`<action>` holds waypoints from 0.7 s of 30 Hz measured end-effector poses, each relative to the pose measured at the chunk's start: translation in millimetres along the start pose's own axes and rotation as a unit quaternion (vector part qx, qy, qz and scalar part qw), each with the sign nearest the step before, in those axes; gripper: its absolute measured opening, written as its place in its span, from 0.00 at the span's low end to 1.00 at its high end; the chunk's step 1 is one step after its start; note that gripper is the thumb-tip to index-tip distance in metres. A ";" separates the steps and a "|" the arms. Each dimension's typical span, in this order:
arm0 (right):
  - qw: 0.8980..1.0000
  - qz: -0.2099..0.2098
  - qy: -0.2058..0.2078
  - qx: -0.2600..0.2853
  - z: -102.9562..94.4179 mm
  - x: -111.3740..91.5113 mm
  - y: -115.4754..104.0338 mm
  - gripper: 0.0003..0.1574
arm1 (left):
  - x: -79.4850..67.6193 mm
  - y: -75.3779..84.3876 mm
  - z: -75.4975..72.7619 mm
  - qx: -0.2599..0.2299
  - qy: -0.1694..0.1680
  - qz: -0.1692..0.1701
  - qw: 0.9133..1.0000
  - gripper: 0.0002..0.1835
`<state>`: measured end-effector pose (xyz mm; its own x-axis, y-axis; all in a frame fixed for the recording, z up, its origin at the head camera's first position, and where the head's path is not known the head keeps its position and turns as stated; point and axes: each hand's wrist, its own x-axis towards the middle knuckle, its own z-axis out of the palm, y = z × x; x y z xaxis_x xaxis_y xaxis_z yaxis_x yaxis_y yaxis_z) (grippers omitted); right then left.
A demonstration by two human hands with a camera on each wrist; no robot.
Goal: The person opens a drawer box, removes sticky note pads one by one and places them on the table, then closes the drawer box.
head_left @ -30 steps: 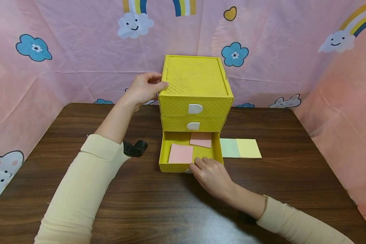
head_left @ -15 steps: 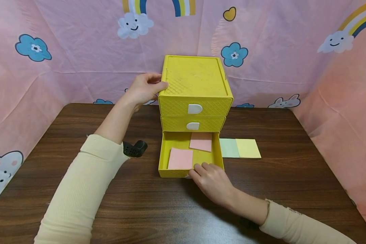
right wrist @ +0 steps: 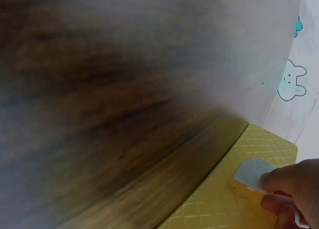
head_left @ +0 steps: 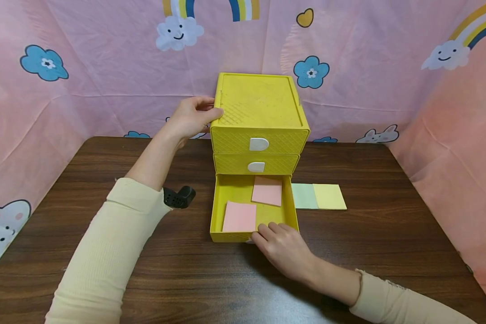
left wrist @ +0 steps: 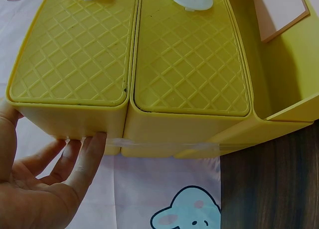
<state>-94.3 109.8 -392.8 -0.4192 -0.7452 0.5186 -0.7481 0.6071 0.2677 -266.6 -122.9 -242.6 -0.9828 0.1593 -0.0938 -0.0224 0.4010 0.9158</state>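
A yellow three-drawer unit [head_left: 259, 101] stands on the table, its upper two drawers closed and its bottom drawer [head_left: 231, 190] pulled out. Inside lie two pink sticky note pads, one front left [head_left: 240, 217] and one farther back right [head_left: 267, 191]. My left hand [head_left: 189, 119] holds the unit's upper left edge, thumb over the top and fingers [left wrist: 89, 159] against the side. My right hand [head_left: 284, 249] is at the bottom drawer's front. In the right wrist view, its thumb and curled fingers pinch the white drawer handle [right wrist: 251, 173].
A green sticky note pad [head_left: 305, 196] and a yellow one [head_left: 330, 197] lie side by side on the dark wooden table [head_left: 178, 270], right of the drawer. A pink patterned cloth [head_left: 117, 58] hangs behind and at both sides.
The bottom drawer has slid farther out toward me, with my right hand on its handle and the pink pads carried along. My left hand has stayed in place.
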 end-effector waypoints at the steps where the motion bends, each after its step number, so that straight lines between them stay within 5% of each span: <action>1: 1.000 -0.001 0.001 0.001 -0.4 -0.4 -0.4 0.15 | -0.1 0.0 -0.2 0.002 0.000 -0.001 1.000 0.32; 21: 1.000 -0.019 0.000 0.008 -5.6 -8.0 -9.9 0.14 | 1.0 -0.7 1.0 -0.009 0.003 0.001 1.000 0.30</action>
<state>-80.6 111.3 -395.1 -0.3894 -0.7680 0.5085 -0.7715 0.5735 0.2753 -267.4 -122.1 -243.7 -0.9838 0.1550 -0.0898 -0.0238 0.3835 0.9232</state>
